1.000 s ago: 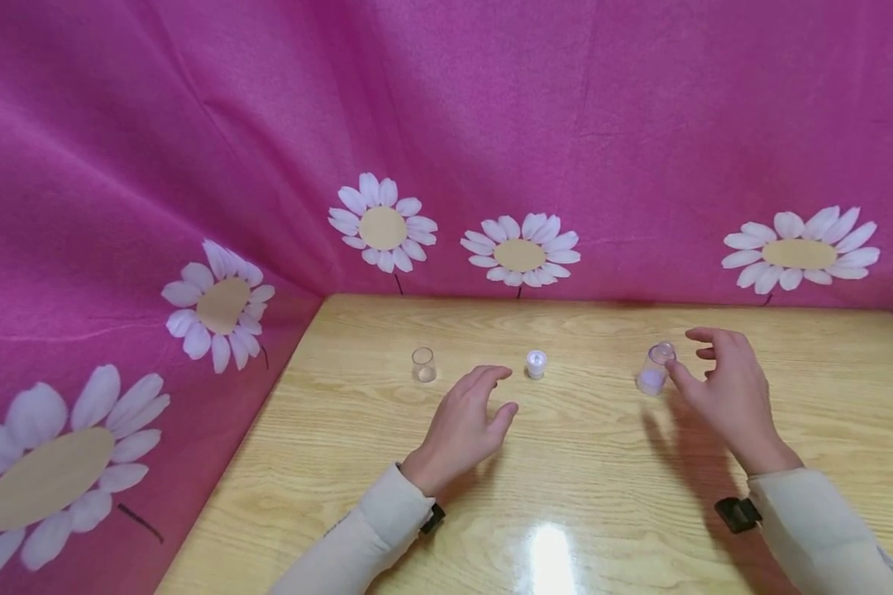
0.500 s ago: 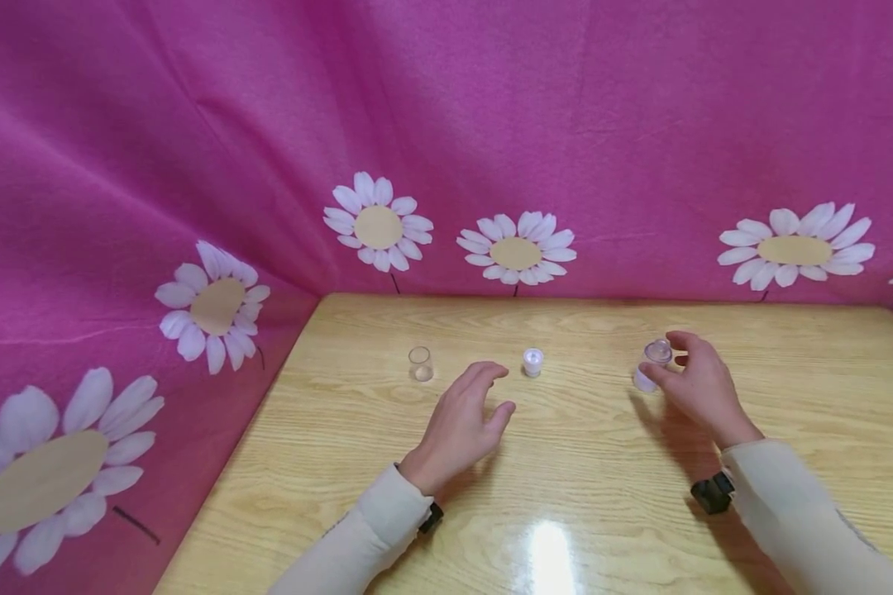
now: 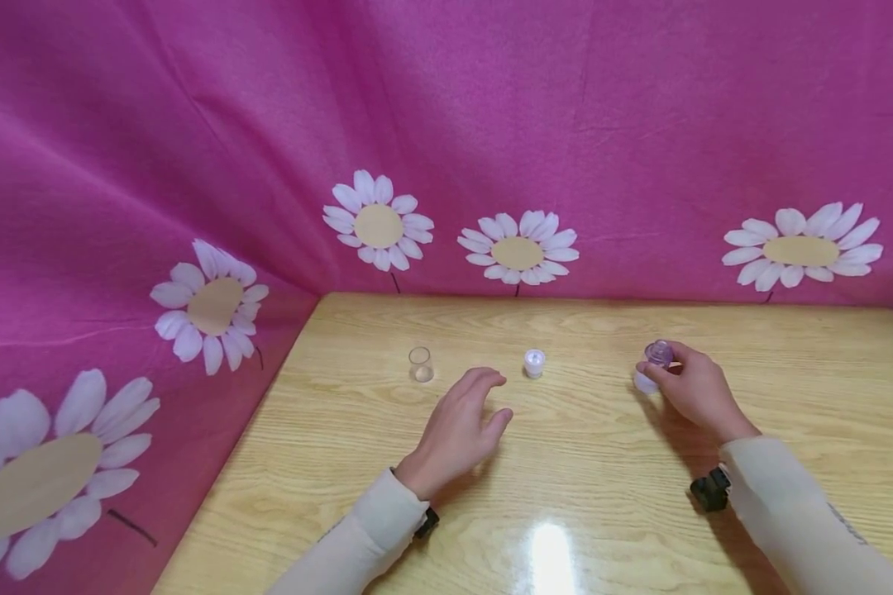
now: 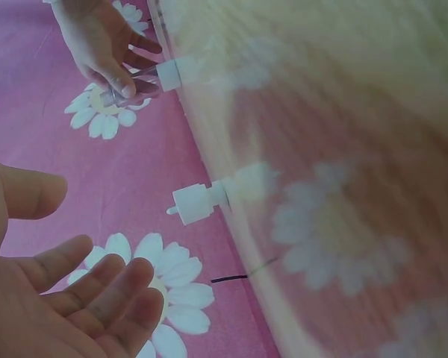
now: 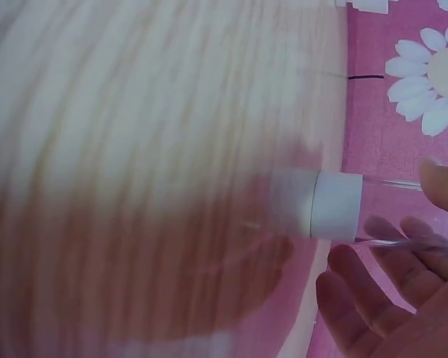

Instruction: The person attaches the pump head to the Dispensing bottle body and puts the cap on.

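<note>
My right hand (image 3: 703,395) holds a small clear bottle with a white base (image 3: 646,383) between thumb and fingers. In the right wrist view, the bottle's white end (image 5: 337,206) stands on the table, and the thumb and fingers are around its clear part. My left hand (image 3: 457,430) hovers over the table with relaxed, slightly bent fingers and holds nothing. Nearest to it are a small white nozzle-like piece (image 3: 534,364) and a small clear cup-like cap (image 3: 421,364). The left wrist view shows a narrow tip on the white nozzle-like piece (image 4: 194,203).
The light wood table (image 3: 565,463) meets a pink cloth (image 3: 603,149) with white daisies at its back and left edges. A bright light reflection lies on the near part of the tabletop.
My right hand has moved left to the clear bottle, and its thumb and fingers have closed on it. The left hand has stayed nearly still.
</note>
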`<state>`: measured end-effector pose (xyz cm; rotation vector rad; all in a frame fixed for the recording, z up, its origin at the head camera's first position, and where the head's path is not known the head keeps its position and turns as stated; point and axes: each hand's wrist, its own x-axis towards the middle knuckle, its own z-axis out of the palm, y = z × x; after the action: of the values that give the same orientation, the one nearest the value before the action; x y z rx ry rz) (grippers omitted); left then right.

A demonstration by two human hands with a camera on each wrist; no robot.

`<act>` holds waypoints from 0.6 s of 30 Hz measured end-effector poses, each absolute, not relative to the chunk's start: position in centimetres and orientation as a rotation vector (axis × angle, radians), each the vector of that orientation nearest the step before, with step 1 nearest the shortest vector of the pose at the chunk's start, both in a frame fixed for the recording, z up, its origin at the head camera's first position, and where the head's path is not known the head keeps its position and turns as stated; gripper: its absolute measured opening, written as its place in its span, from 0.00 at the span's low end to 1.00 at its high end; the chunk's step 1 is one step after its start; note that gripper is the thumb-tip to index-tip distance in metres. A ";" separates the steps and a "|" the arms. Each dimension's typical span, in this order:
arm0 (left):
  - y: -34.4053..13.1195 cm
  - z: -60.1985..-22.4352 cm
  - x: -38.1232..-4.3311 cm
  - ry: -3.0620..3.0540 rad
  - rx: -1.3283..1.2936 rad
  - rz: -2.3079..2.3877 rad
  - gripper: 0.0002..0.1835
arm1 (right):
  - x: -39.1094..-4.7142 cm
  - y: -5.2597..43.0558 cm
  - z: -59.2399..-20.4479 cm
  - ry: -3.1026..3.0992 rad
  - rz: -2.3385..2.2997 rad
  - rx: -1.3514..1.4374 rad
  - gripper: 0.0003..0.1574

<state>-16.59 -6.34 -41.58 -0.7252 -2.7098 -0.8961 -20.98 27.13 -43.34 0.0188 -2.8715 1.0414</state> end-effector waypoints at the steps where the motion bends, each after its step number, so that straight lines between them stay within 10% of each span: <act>1: -6.3 -41.6 -16.6 -2.712 -0.724 -0.896 0.22 | -21.0 27.2 -43.4 -2.873 1.043 0.017 0.35; 18: -6.4 -41.3 -16.6 -2.739 -0.734 -0.869 0.22 | -20.8 27.0 -43.2 -2.886 1.024 0.007 0.33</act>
<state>-16.58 -6.36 -41.27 -0.7336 -2.7390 -0.8693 -20.83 26.97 -43.15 0.0074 -2.8856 1.0243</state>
